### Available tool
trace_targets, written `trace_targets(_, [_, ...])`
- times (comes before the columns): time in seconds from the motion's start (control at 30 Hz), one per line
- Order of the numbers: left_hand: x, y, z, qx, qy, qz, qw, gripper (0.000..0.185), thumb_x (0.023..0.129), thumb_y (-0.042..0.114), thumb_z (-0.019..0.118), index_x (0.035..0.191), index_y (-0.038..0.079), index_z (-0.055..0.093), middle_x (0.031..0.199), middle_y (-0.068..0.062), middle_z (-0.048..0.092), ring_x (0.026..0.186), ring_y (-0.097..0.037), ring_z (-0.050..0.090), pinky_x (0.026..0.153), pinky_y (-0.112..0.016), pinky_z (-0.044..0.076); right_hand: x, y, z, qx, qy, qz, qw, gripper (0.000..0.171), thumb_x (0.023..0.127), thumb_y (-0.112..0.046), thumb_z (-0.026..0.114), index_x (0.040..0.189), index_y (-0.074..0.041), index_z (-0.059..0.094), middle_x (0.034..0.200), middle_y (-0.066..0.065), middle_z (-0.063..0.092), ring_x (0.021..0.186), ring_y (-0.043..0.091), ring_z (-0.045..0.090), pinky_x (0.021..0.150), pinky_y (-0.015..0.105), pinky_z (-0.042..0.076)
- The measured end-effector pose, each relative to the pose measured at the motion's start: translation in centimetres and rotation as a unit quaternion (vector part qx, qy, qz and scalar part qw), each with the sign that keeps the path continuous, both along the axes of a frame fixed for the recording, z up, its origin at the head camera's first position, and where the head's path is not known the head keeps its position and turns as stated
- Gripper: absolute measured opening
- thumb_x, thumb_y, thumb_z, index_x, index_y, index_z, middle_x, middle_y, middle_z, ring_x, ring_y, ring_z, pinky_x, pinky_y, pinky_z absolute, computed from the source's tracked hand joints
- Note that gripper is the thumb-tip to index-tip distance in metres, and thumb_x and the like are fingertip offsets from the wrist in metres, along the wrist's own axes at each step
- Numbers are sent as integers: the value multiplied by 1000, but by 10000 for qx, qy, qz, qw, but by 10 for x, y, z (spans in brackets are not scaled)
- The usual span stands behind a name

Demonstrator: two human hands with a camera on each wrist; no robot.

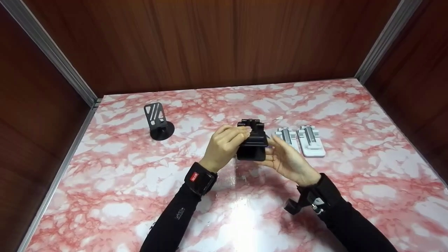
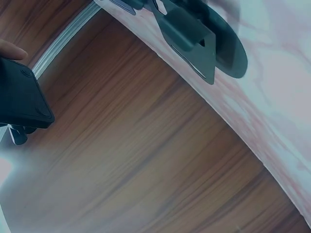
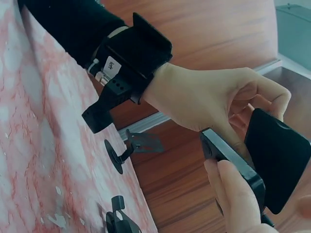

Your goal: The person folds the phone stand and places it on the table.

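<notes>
A black folding phone stand [image 1: 252, 153] is held up over the table between both hands, its plate angled away from its base [image 3: 233, 165]. My left hand [image 1: 227, 143] grips it from the left, fingers curled over the top. From the right, my right hand [image 1: 288, 161] holds it, with fingers [image 3: 235, 191] against the base's underside. The left wrist view catches only a corner of the held stand [image 2: 24, 97] and a fingertip. Behind it, a second black stand [image 3: 121, 221] sits on the table, mostly hidden in the head view.
Two white folding phone stands [image 1: 312, 143] lie side by side right of the hands, one partly covered by the right hand. A dark metal stand with a round base [image 1: 162, 131] stands at the left. Wood-grain panels [image 1: 224, 42] enclose the marbled table [image 1: 122, 196].
</notes>
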State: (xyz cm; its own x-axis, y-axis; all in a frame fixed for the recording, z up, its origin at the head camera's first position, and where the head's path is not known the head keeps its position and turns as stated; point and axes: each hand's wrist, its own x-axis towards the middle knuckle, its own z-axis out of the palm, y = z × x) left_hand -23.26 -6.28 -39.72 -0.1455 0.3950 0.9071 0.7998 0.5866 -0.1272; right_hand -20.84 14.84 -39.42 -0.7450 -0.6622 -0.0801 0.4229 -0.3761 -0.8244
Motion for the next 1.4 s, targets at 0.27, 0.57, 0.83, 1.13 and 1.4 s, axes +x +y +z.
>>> trace_targets(0.27, [3,1,3,-207,-214,131,9995,13,78,9,70,89,10,64,94,1,71,93,-12,67,84,-24,50,2,0,0,86,315,71,9994,45,98,-24,44,138,-5,31,122,8,61,103,17,63,94,29,50])
trace_targets(0.57, [7,-8,13,468,-2943,-1180,9472,64,78,59,61,122,12,56,127,-3,58,118,-16,54,103,-31,42,1,4,5,115,319,-79,9994,47,96,-15,48,138,-5,29,121,7,61,100,17,64,93,30,50])
trace_targets(0.83, [14,-5,19,1502,-6176,-1195,7627,75,89,59,45,149,26,14,150,-3,31,130,-23,43,103,-40,42,-2,9,9,205,306,-264,9990,63,94,-12,51,144,-2,13,121,6,61,105,19,63,96,32,49])
trace_targets(1.13, [13,-6,20,1982,-7289,-2040,6228,77,89,33,59,149,18,14,129,-13,49,109,-18,57,91,-34,51,-4,11,9,236,357,-272,9987,68,94,-12,50,145,-2,7,125,6,58,110,19,60,96,30,49])
trace_targets(1.4, [10,-8,18,2227,-7378,-2246,5963,80,85,26,65,148,10,19,129,-11,51,107,-18,59,87,-33,54,-4,13,10,445,363,-333,9978,72,93,-10,53,146,-2,4,124,4,57,108,17,60,96,30,49])
